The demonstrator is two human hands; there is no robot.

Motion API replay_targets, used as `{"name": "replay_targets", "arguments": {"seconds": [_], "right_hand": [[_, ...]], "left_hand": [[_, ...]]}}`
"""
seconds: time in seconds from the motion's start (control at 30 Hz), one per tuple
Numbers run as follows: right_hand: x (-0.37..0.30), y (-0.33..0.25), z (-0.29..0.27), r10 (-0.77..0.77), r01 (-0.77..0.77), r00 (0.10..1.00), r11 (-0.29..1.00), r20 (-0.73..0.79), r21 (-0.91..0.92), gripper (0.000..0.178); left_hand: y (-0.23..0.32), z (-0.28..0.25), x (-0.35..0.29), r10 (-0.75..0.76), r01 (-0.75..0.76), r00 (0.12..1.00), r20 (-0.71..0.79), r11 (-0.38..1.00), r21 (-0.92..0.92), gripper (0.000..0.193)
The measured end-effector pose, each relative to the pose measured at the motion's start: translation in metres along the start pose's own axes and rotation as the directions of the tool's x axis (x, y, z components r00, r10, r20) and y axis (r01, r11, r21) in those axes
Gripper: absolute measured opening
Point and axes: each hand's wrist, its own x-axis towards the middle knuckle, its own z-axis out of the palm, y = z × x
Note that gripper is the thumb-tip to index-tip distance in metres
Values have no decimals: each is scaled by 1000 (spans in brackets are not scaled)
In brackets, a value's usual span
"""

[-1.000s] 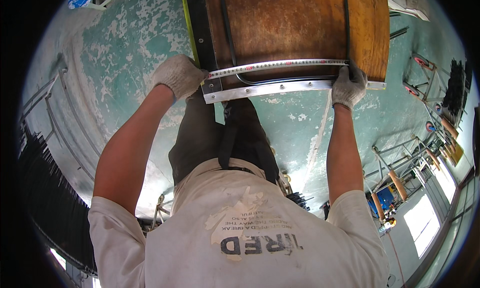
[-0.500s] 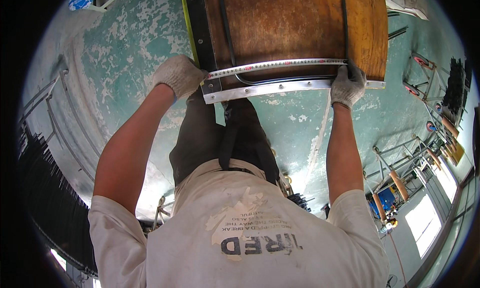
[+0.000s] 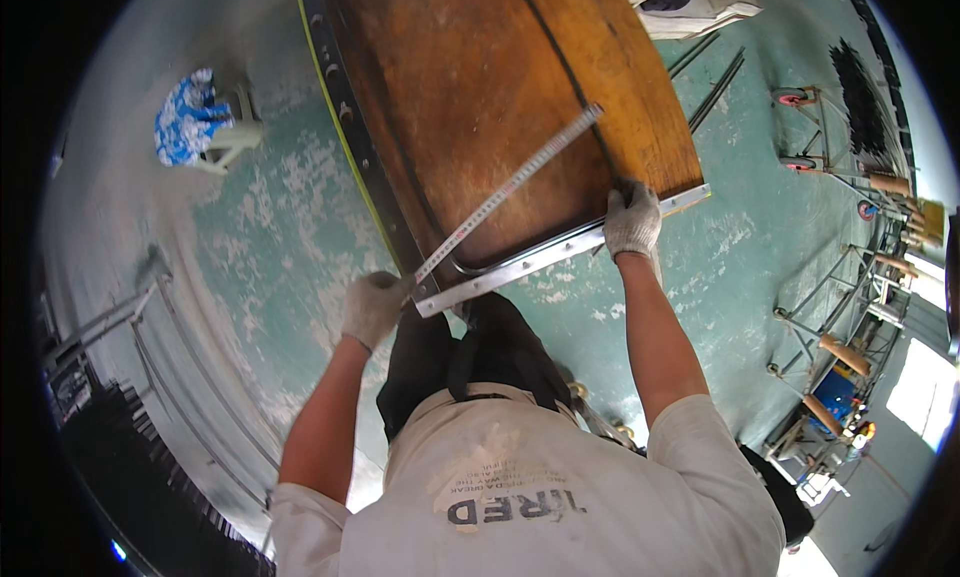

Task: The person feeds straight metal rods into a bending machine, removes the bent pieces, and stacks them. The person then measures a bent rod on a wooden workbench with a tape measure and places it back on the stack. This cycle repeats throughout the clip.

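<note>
A wooden worktable [image 3: 470,97] with a metal strip along its near edge lies in front of me. Across it slants a white tape measure [image 3: 505,190], drawn out, its far end loose over the wood. My left hand [image 3: 375,309], in a pale knit glove, is closed on the tape's near end at the table's near left corner; any case is hidden. A thin black rod [image 3: 560,57], bent into a U, rests on the tabletop. My right hand [image 3: 633,222], gloved too, closes around the rod's near right corner by the metal strip.
A stool [image 3: 235,132] with a blue patterned cloth stands on the left. Dark rods [image 3: 715,87] lie beyond the table's right side. Wheeled metal frames [image 3: 820,327] stand at the right, and a metal rack [image 3: 150,317] with black rods at the left.
My right hand has let go of the tape's end and closed on the rod's corner. The tape now slants away from me instead of lying along the near edge. The view has turned.
</note>
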Motion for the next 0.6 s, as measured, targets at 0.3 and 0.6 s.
{"name": "replay_targets", "arguments": {"seconds": [0.3,0.6], "right_hand": [[34,-33,-37,177,-155,948,983,263,-103,38],[22,-24,-91,367,-507,852,397,374,765,24]], "left_hand": [[63,9,20,13,-50,994,-109,935,-351,46],[54,6,88,-97,30,985,-139,907,-419,45]]}}
